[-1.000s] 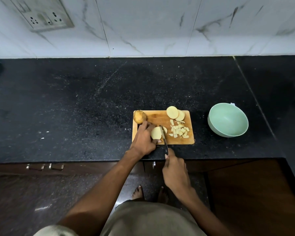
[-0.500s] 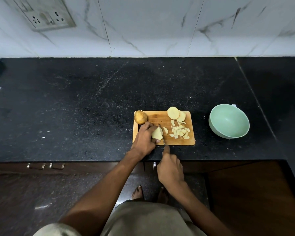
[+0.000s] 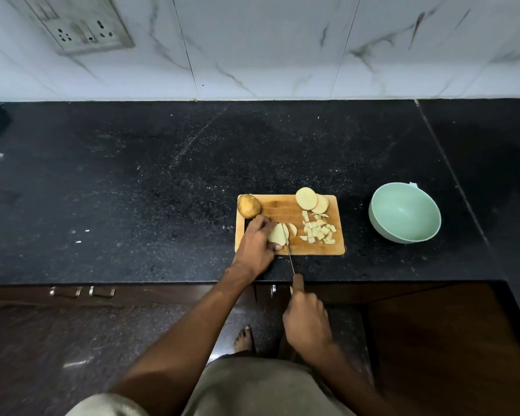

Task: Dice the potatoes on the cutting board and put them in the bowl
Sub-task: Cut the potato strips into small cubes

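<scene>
The left hand (image 3: 254,244) holds the potato slices (image 3: 278,234) on the cutting board (image 3: 282,210), and the knife (image 3: 288,253), held tight by the right hand (image 3: 308,322), runs toward the person just right of those fingers (green bowl (image 3: 404,216) sits farther right).

On the black desk (image 3: 162,181), the left hand (image 3: 254,244) holds pale potato slices (image 3: 278,233) on the wooden cutting board (image 3: 282,207); the right hand (image 3: 306,318) grips a thin-bladed knife (image 3: 289,255) beside them.
</scene>
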